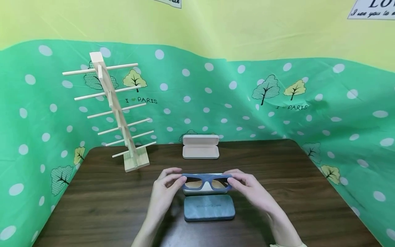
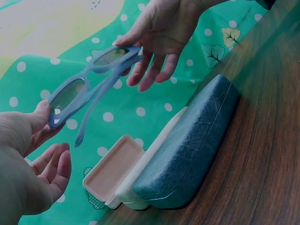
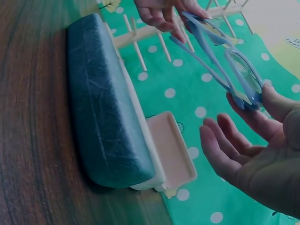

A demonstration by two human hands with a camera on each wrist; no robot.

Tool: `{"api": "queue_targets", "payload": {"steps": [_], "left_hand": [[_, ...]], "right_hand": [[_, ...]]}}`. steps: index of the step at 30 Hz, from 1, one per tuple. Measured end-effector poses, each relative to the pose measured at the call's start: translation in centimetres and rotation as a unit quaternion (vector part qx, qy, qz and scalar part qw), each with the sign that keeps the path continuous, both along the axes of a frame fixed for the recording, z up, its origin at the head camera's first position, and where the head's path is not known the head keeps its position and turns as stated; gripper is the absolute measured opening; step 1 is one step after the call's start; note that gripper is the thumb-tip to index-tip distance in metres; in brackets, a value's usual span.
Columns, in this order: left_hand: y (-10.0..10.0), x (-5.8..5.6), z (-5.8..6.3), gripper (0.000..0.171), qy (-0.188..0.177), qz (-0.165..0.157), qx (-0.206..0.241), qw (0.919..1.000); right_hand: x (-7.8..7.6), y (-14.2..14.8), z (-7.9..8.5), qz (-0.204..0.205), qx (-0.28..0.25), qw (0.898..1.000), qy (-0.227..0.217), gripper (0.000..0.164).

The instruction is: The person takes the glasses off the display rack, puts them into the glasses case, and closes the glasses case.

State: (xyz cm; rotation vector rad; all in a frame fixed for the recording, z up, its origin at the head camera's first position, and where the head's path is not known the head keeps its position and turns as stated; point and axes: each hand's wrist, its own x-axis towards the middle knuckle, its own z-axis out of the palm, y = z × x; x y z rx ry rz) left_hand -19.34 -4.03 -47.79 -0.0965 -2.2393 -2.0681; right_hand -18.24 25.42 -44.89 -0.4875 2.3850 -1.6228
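Observation:
Both hands hold a pair of blue-framed sunglasses [image 1: 206, 177] with brownish lenses, raised above the cases, front facing the head camera. My left hand [image 1: 163, 193] pinches one end of the frame between thumb and fingertips; my right hand [image 1: 253, 192] pinches the other end. In the wrist views, the temple arms [image 2: 93, 105] lie folded across behind the lenses, and the lower fingers of each hand are loosely bent away from the frame. Below the glasses is a closed blue-grey glasses case [image 1: 209, 210]. A whitish case [image 1: 206, 192] stands right behind it, partly hidden by the glasses.
Farther back on the dark wooden table [image 1: 262, 161] is an open, pale pink glasses case [image 1: 200, 152]. A wooden rack [image 1: 117, 109] with several pegs stands at the back left. A green and yellow printed cloth [image 1: 197, 85] hangs behind the table.

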Motion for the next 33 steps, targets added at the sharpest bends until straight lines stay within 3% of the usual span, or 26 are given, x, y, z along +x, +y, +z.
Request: {"api": "queue_targets", "payload": {"steps": [10,14,19,25,33], "left_hand": [[-0.1,-2.9,0.7,0.018,-0.016,-0.011,-0.045,0.9988],[0.0,-4.3,0.7,0.020,-0.033,-0.018,-0.042,0.9984],[0.2,-6.6,0.8,0.025,-0.048,-0.017,-0.034,0.9981],[0.3,-9.4,0.6,0.028,-0.055,-0.010,-0.066,0.9962],[0.9,-12.5,-0.4,0.026,-0.021,0.014,-0.128,0.9914]], "right_hand": [[-2.2,-0.6,-0.4,-0.088,-0.028,0.995,-0.041,0.039],[-3.8,-0.7,-0.6,-0.129,-0.025,0.990,-0.047,0.039],[-6.2,-0.7,-0.8,-0.152,-0.027,0.986,-0.064,0.043],[-9.1,-0.8,-1.4,-0.180,-0.043,0.979,-0.085,0.044],[-12.4,-1.2,-2.1,-0.208,-0.026,0.974,-0.090,0.043]]}}
